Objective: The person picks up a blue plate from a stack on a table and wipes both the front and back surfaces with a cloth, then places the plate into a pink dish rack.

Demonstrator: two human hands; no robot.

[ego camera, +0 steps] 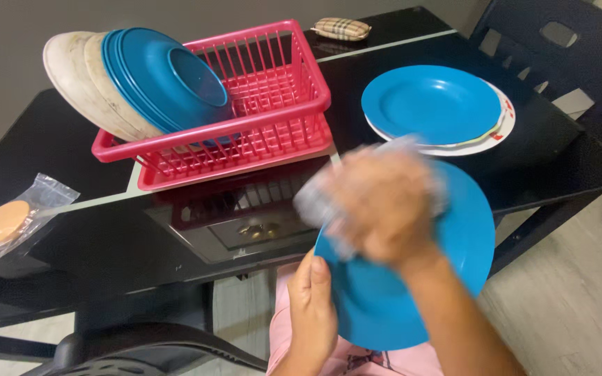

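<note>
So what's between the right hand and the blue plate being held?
In the head view, a blurred pale cloth or wipe sits under the right hand, pressed to the blue plate; the left hand grips its edge.

There is one pink dish rack (259,104) on the table. In the rack stand about three blue plates (165,76) and two white plates (82,76). Right of the rack, one blue plate (430,104) lies on a small stack of white plates (503,129). In front of the rack there is one more blue plate (391,306), and left of it one plastic bag (19,216).

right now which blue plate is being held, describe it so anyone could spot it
Start at the black table with the pink dish rack. In front of its near edge, the blue plate is tilted up off the table, left hand gripping its rim, blurred right hand on its face. The other blue plates lie stacked or stand racked.
</note>
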